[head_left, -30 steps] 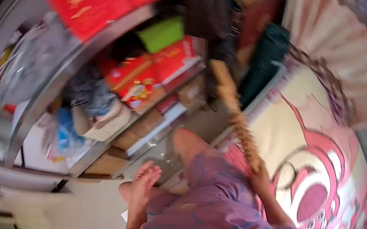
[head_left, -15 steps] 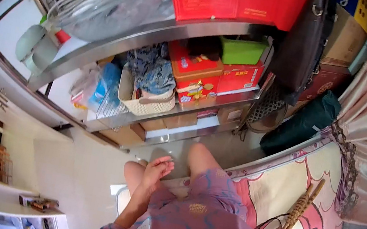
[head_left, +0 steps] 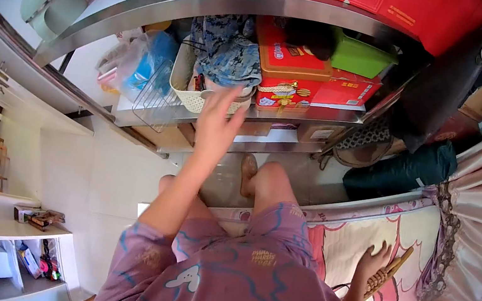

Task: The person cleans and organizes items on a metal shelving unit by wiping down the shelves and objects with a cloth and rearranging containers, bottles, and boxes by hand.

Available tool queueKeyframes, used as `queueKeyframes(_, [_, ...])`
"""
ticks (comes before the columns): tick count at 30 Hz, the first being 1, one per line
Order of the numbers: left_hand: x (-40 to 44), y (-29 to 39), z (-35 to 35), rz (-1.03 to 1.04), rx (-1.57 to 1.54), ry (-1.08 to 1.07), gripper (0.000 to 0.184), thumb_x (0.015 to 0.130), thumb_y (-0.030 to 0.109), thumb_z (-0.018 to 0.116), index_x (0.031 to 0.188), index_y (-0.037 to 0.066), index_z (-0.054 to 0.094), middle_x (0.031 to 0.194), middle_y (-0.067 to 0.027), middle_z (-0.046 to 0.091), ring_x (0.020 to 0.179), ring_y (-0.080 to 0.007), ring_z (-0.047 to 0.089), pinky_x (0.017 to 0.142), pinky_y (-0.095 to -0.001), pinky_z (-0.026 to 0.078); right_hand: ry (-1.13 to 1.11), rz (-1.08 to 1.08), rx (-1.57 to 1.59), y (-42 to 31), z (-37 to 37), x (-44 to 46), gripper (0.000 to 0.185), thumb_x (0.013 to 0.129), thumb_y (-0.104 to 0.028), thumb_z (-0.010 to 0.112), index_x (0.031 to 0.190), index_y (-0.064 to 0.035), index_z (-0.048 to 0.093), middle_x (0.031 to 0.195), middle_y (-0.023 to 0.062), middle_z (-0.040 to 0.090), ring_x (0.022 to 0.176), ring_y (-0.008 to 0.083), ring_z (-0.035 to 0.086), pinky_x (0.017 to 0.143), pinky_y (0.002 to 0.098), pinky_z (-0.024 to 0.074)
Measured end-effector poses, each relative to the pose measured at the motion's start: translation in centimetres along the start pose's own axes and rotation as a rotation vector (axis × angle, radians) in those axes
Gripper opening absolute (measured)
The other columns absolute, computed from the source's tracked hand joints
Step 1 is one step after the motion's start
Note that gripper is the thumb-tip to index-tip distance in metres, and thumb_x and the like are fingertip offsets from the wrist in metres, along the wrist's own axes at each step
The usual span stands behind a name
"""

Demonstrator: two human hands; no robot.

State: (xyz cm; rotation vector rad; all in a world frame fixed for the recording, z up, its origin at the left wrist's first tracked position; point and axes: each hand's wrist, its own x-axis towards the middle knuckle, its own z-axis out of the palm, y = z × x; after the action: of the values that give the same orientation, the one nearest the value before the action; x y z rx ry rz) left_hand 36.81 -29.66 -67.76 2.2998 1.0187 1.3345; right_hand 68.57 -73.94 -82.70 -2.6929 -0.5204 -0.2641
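Note:
My left hand [head_left: 217, 126] is raised in front of a cream perforated basket [head_left: 184, 91] on the metal shelf, fingers spread, holding nothing. Blue camouflage cloth [head_left: 230, 59] lies in and over the basket, just beyond my fingertips. At the right, my right hand [head_left: 373, 262] is open over the patterned mattress [head_left: 339, 250], its fingers apart. A wooden tool with a beaded or ridged part [head_left: 384, 280] lies on the mattress beside that hand, partly behind it.
Red boxes [head_left: 290, 82] and a green bin [head_left: 362, 56] stand right of the basket. A wire rack [head_left: 157, 101] and blue plastic bag [head_left: 157, 60] are left of it. A dark green rolled bundle [head_left: 403, 171] lies between shelf and mattress.
My left hand has risen from near my knee to the basket and spread its fingers. My right hand has let go of the wooden tool, which now lies on the mattress.

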Motion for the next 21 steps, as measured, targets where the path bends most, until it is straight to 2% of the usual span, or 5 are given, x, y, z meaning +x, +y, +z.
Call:
queueKeyframes(6, [6.6, -3.7, 7.0, -0.088, 0.479, -0.131, 0.067, 0.081, 0.017, 0.068, 0.138, -0.002, 0.04, 0.14, -0.0224, 0.047, 0.129, -0.0419, 0.044, 0.106, -0.0452, 0.038, -0.068, -0.28, 0.132, -8.0, 0.7, -0.4, 0.042, 0.086, -0.005, 0.056, 0.127, -0.007, 0.053, 0.146, 0.0179, 0.037, 0.129, 0.0381, 0.043, 0.104, 0.043, 0.0397])
queueKeyframes(11, [8.1, -4.9, 4.4, -0.211, 0.341, -0.27, 0.047, 0.085, 0.017, 0.061, 0.129, 0.004, 0.05, 0.113, -0.0215, 0.063, 0.099, -0.0351, 0.064, 0.081, -0.0454, 0.053, -0.113, -0.253, 0.184, -4.9, 2.3, -2.1, 0.037, 0.086, -0.002, 0.055, 0.122, -0.0073, 0.056, 0.144, 0.0202, 0.039, 0.125, 0.0394, 0.046, 0.101, 0.0441, 0.0423])
queueKeyframes(12, [8.3, -4.8, 3.1, -0.116, 0.328, -0.114, 0.04, 0.083, 0.012, 0.06, 0.123, 0.008, 0.054, 0.101, -0.0168, 0.067, 0.083, -0.0334, 0.066, 0.069, -0.0445, 0.054, -0.14, -0.217, 0.183, -4.2, 2.5, -2.2, 0.036, 0.086, -0.001, 0.055, 0.121, -0.0072, 0.056, 0.143, 0.0211, 0.039, 0.124, 0.04, 0.047, 0.101, 0.0443, 0.0425])
queueKeyframes(15, [9.9, -5.3, -0.8, 0.313, 0.343, 0.136, 0.042, 0.077, -0.004, 0.058, 0.116, 0.009, 0.058, 0.105, -0.0124, 0.067, 0.088, -0.0336, 0.066, 0.075, -0.0417, 0.054, -0.156, -0.205, 0.233, -3.1, 3.4, -2.0, 0.033, 0.086, -0.001, 0.055, 0.118, -0.0072, 0.058, 0.141, 0.0222, 0.04, 0.122, 0.04, 0.048, 0.1, 0.0444, 0.0429])
queueKeyframes(21, [9.6, -2.9, -10.3, 0.684, 0.351, 0.218, 0.041, 0.077, -0.015, 0.05, 0.11, 0.005, 0.065, 0.115, -0.0156, 0.066, 0.108, -0.0304, 0.064, 0.092, -0.0378, 0.051, -0.151, -0.275, 0.379, -6.0, 4.4, -1.3, 0.031, 0.086, 0.001, 0.055, 0.116, -0.0071, 0.059, 0.14, 0.0222, 0.042, 0.12, 0.0395, 0.049, 0.1, 0.0432, 0.0425])
